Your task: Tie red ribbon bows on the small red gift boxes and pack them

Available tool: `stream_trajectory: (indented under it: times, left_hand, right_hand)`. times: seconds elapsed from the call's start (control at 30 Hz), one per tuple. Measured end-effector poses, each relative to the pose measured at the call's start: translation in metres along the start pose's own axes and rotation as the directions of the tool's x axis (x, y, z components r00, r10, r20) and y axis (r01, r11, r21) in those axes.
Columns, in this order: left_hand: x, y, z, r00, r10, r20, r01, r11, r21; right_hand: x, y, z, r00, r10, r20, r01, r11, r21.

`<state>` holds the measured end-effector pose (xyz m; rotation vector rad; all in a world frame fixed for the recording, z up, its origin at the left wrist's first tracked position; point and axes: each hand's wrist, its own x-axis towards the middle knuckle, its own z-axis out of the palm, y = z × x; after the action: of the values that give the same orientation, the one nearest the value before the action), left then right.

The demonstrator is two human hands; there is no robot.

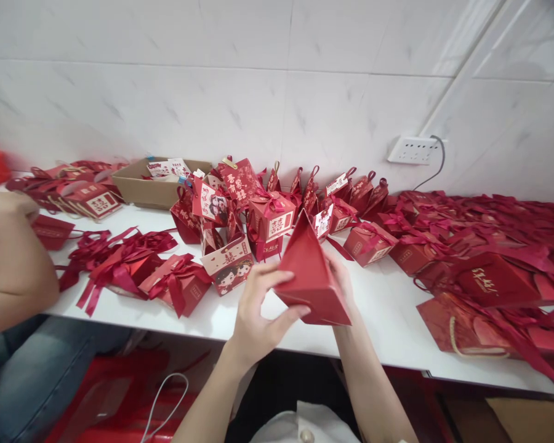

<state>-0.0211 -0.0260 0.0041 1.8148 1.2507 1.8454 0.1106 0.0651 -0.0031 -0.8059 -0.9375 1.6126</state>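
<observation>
Above the front edge of the white table, both my hands hold a red folded paper box point(308, 271) with a pointed, triangular shape. The thumb and fingers of my left hand point(263, 301) pinch its left side. My right hand point(339, 277) wraps its far right side, with most fingers hidden behind the box. Just beyond stand a red gift box with a ribbon bow and white label point(277, 221) and a box printed with cartoon figures point(229, 264). Left of my hands lie ribbon-tied red boxes point(180, 286).
A brown cardboard box point(150, 187) with cards stands by the wall. Many red boxes and ribbons point(484, 246) cover the table's right side. A co-worker's arm point(16, 258) rests at the left. A power socket point(413, 151) with a cable is on the wall.
</observation>
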Motion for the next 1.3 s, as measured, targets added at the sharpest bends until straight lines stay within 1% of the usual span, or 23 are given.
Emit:
stream_trajectory:
  times: [0.03, 0.07, 0.1, 0.17, 0.23, 0.3, 0.37, 0.43, 0.5, 0.6, 0.7, 0.8, 0.87, 0.9, 0.93, 0.97, 1.0, 1.03, 1.07, 1.1, 1.17, 1.23, 1.3]
  left_hand:
    - [0.001, -0.002, 0.001, 0.989, -0.139, -0.048, 0.132, 0.984, -0.117]
    - [0.003, -0.005, 0.002, 0.957, -0.282, -0.070, 0.255, 0.931, -0.261]
    - [0.004, -0.007, 0.004, 0.909, -0.411, -0.066, 0.351, 0.841, -0.412]
    - [0.009, -0.012, 0.006, 0.799, -0.601, -0.001, 0.454, 0.603, -0.656]
    - [0.013, -0.014, 0.007, 0.695, -0.713, 0.095, 0.499, 0.383, -0.777]
    - [0.015, -0.016, 0.007, 0.601, -0.779, 0.178, 0.542, 0.233, -0.808]
    - [0.017, -0.017, 0.007, 0.533, -0.813, 0.235, 0.568, 0.137, -0.812]
    - [0.017, -0.018, 0.007, 0.503, -0.822, 0.268, 0.575, 0.087, -0.813]
    - [0.018, -0.019, 0.008, 0.500, -0.815, 0.293, 0.590, 0.073, -0.804]
    - [0.018, -0.021, 0.009, 0.499, -0.806, 0.320, 0.627, 0.080, -0.775]
    - [0.017, -0.025, 0.009, 0.507, -0.799, 0.324, 0.664, 0.122, -0.738]
    - [0.015, -0.032, 0.011, 0.548, -0.780, 0.304, 0.684, 0.208, -0.700]
    - [0.011, -0.038, 0.013, 0.588, -0.758, 0.284, 0.692, 0.289, -0.661]
    - [0.007, -0.041, 0.014, 0.614, -0.744, 0.265, 0.697, 0.353, -0.623]
    - [0.003, -0.045, 0.015, 0.644, -0.727, 0.237, 0.703, 0.440, -0.559]
    - [-0.003, -0.048, 0.014, 0.678, -0.707, 0.201, 0.702, 0.542, -0.462]
    - [-0.009, -0.052, 0.013, 0.716, -0.680, 0.159, 0.688, 0.648, -0.328]
    - [-0.016, -0.055, 0.010, 0.755, -0.645, 0.116, 0.655, 0.737, -0.169]
    - [-0.024, -0.059, 0.007, 0.790, -0.607, 0.082, 0.609, 0.793, -0.003]
    - [-0.032, -0.064, 0.002, 0.820, -0.570, 0.061, 0.557, 0.817, 0.148]
    - [-0.046, -0.073, -0.008, 0.856, -0.515, 0.036, 0.468, 0.803, 0.370]
    - [-0.056, -0.083, -0.019, 0.866, -0.499, 0.009, 0.423, 0.743, 0.519]
    - [-0.061, -0.090, -0.028, 0.856, -0.516, -0.028, 0.416, 0.656, 0.629]
  right_hand:
    - [-0.001, -0.002, 0.000, 1.000, 0.019, -0.015, -0.018, 0.999, 0.046]
    - [-0.002, -0.004, 0.000, 0.999, 0.032, -0.035, -0.029, 0.994, 0.103]
    - [-0.003, -0.006, 0.001, 0.998, 0.034, -0.061, -0.023, 0.987, 0.162]
    - [-0.007, -0.011, 0.001, 0.995, 0.003, -0.101, 0.021, 0.972, 0.234]
    - [-0.010, -0.017, 0.001, 0.996, -0.004, -0.094, 0.023, 0.980, 0.199]
    - [-0.014, -0.022, -0.001, 0.997, 0.051, -0.059, -0.045, 0.995, 0.093]
    - [-0.017, -0.027, -0.003, 0.993, 0.116, -0.039, -0.116, 0.993, -0.017]
    - [-0.019, -0.031, -0.005, 0.989, 0.148, -0.028, -0.150, 0.986, -0.078]
    - [-0.019, -0.032, -0.006, 0.986, 0.164, -0.014, -0.165, 0.981, -0.101]
    - [-0.019, -0.031, -0.007, 0.985, 0.173, 0.003, -0.171, 0.978, -0.121]
    - [-0.019, -0.030, -0.008, 0.988, 0.153, 0.002, -0.151, 0.977, -0.148]
    - [-0.019, -0.030, -0.012, 0.994, 0.105, -0.032, -0.109, 0.974, -0.200]
    - [-0.019, -0.032, -0.018, 0.996, -0.005, -0.092, -0.021, 0.960, -0.278]
    - [-0.019, -0.032, -0.021, 0.988, -0.093, -0.122, 0.044, 0.933, -0.358]
    - [-0.019, -0.032, -0.026, 0.970, -0.198, -0.140, 0.112, 0.877, -0.467]
    - [-0.018, -0.031, -0.031, 0.944, -0.303, -0.131, 0.171, 0.788, -0.591]
    - [-0.018, -0.027, -0.036, 0.916, -0.389, -0.094, 0.214, 0.674, -0.707]
    - [-0.017, -0.022, -0.042, 0.897, -0.440, -0.034, 0.242, 0.554, -0.796]
    - [-0.017, -0.014, -0.047, 0.892, -0.451, 0.036, 0.263, 0.451, -0.853]
    - [-0.017, -0.004, -0.052, 0.899, -0.425, 0.108, 0.285, 0.380, -0.880]
    - [-0.019, 0.018, -0.062, 0.919, -0.323, 0.227, 0.333, 0.326, -0.885]
    - [-0.021, 0.036, -0.070, 0.919, -0.291, 0.264, 0.355, 0.328, -0.875]
    - [-0.023, 0.047, -0.074, 0.922, -0.287, 0.259, 0.352, 0.346, -0.870]
